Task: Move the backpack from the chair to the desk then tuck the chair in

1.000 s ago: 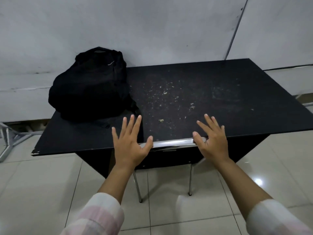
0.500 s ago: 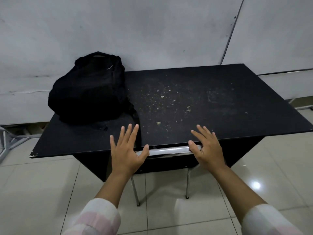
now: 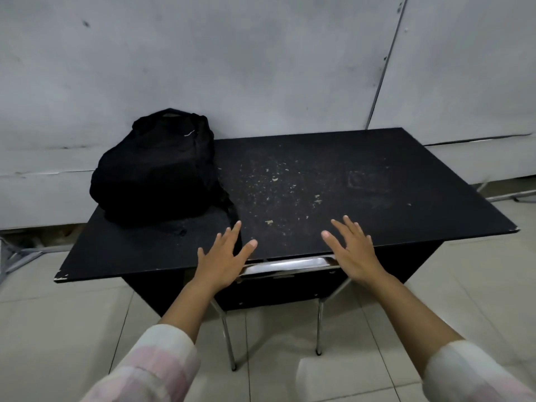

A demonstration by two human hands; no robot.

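A black backpack stands on the back left part of the black desk, against the wall. The chair is pushed under the desk's front edge; only its shiny metal back rail and two thin legs show. My left hand hovers with spread fingers at the left end of that rail, my right hand at the right end. Both palms face down over the desk edge and hold nothing. Whether they touch the rail I cannot tell.
Pale crumbs dot the middle of the desk top. A grey wall stands right behind the desk. Light floor tiles lie all around. Metal frame parts sit on the floor at the far left, and a metal bar at the right.
The view has shifted, so the desk and backpack sit lower in the frame. My hands have stayed at the chair's back rail, fingers still spread; the chair stays under the desk.
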